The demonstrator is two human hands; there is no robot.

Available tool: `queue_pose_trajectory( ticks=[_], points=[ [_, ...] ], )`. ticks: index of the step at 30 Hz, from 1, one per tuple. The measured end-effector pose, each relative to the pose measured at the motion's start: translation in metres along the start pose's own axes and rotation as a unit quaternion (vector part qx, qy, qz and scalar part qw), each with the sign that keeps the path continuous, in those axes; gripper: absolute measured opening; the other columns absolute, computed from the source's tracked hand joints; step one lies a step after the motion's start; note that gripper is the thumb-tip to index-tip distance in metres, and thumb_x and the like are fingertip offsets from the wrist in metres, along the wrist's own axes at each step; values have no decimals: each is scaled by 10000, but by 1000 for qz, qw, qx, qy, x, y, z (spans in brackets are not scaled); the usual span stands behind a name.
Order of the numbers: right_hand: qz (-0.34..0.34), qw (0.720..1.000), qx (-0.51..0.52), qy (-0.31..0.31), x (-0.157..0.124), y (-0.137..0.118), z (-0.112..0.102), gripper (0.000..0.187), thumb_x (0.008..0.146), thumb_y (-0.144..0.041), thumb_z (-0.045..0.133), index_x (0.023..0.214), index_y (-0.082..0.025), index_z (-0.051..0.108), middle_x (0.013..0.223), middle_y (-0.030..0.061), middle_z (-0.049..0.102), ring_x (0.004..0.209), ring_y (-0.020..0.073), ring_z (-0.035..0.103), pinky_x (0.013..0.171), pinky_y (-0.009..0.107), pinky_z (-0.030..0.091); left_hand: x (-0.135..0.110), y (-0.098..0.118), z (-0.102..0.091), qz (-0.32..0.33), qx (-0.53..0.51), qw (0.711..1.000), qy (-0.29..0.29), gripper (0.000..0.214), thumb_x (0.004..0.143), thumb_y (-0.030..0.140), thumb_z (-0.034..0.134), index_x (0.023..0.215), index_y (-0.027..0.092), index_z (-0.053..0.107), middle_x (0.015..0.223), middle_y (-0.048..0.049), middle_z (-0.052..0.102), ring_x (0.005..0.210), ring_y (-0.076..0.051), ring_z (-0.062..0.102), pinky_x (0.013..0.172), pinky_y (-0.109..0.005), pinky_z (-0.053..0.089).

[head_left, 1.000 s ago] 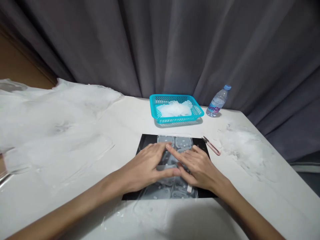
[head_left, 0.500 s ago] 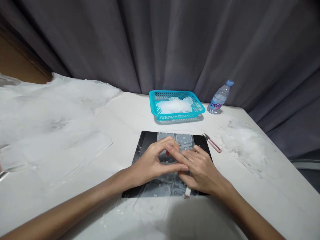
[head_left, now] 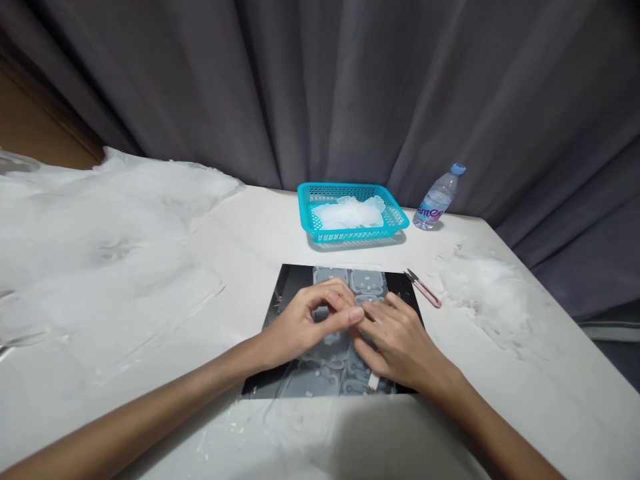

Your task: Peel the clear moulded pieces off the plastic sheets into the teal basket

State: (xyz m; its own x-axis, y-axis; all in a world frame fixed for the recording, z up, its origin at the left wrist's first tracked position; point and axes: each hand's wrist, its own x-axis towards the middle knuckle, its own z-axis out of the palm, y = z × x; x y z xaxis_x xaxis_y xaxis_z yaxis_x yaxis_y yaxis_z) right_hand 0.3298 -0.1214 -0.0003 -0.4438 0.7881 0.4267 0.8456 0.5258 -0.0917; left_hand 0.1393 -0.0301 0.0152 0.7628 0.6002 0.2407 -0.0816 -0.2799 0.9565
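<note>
Both hands are on a clear moulded plastic sheet point(head_left: 369, 281) that lies on a black mat point(head_left: 283, 288) in the middle of the white table point(head_left: 260, 233), closer to the near edge. The sheet's long axis runs from the near edge to the far edge, with rows of rounded-rectangle shapes pressed into it.

- **Left hand** point(head_left: 303, 323): fingers curled, tips down on the sheet. The thumb reaches right and touches the right hand's fingertips. Can't tell if a bit of plastic is pinched.
- **Right hand** point(head_left: 397, 340): fingers nearly straight and spread flat, pointing toward the far-left and pressing on the sheet. It grips nothing that shows.
- **Meeting point:** mid-mat, directly under both sets of fingertips, so neither hand is nearer.
- **Small white strip** point(head_left: 374, 381): has a reddish end and pokes out under the heel of the right hand. Can't tell if it is held or just lying there.

Pink snips point(head_left: 424, 289) lie just off the mat's far-right corner, apart from the hands. A turquoise basket point(head_left: 305, 200) with clear plastic pieces sits toward the far edge. A water bottle point(head_left: 438, 199) stands to its right; its label has pink letters, only partly readable, something like "ante". Loose clear plastic piles point(head_left: 110, 233) sit along the left edge, with another heap near the right edge. No other writing is legible.
</note>
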Motion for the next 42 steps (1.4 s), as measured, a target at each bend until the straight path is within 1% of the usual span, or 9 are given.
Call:
queue_pose_trajectory(
  ticks=[3,9,13,18,21,26,30,34,42],
  points=[
    [1,1000,-25,-12,-1,1,5,376,962,-150,527,1319,-203,632,900,41,699,782,211,628,852,369,384,2,-4,-4,-40,4,999,5,478,1063,416,520,674,158,618,788,-14,596,744,-137,561,752,-302,447],
    [11,998,-65,20,-2,1,14,133,953,-160,554,937,-198,681,841,47,704,766,221,618,907,383,391,4,-8,-6,-87,33,996,-10,318,927,415,738,746,164,666,801,6,596,754,-143,568,720,-288,431],
    [4,997,-74,14,0,2,16,220,973,-191,570,1163,-193,680,791,27,706,739,221,609,867,376,392,4,-12,-9,-92,27,995,-15,456,1048,451,543,694,169,599,748,18,545,712,-130,542,729,-291,435],
    [19,999,-15,30,1,9,25,224,1027,-250,527,952,-190,728,694,28,701,679,203,612,833,360,401,6,-25,-16,-67,68,994,-49,334,1020,451,601,830,185,671,881,-22,659,873,-187,623,862,-343,504],
    [58,997,42,17,-2,21,28,367,1078,-380,478,1299,-172,684,672,11,697,636,190,617,808,349,415,6,-34,-26,-28,173,981,-78,306,1059,479,527,1110,227,693,1185,-67,698,1196,-247,609,1102,-434,453],
    [168,976,135,27,-11,49,22,663,1093,-596,280,1485,-143,563,717,27,688,640,200,648,661,320,441,0,-44,-37,-19,347,931,-109,861,891,718,657,1554,230,404,1609,-149,443,1496,-363,403,1234,-527,355],
    [199,966,154,52,-12,59,20,563,1021,-620,511,1356,-199,677,912,69,719,748,216,677,691,321,500,-12,-45,-26,-45,427,896,-111,1100,845,819,605,1629,126,266,1697,-233,279,1561,-427,285,1266,-576,282],
    [169,970,155,79,-9,58,23,417,1101,-403,410,1065,-204,775,876,79,679,811,227,659,745,348,506,-19,-36,-21,-53,443,889,-102,999,911,805,519,1611,122,313,1691,-224,305,1552,-417,310,1260,-582,279],
    [213,930,296,53,-4,47,13,507,1127,-469,264,1175,-265,725,837,33,682,813,203,684,783,337,546,-2,-45,-56,12,400,913,-79,482,953,624,649,1250,246,657,1408,-99,643,1306,-316,603,1112,-479,468]
  ],
)
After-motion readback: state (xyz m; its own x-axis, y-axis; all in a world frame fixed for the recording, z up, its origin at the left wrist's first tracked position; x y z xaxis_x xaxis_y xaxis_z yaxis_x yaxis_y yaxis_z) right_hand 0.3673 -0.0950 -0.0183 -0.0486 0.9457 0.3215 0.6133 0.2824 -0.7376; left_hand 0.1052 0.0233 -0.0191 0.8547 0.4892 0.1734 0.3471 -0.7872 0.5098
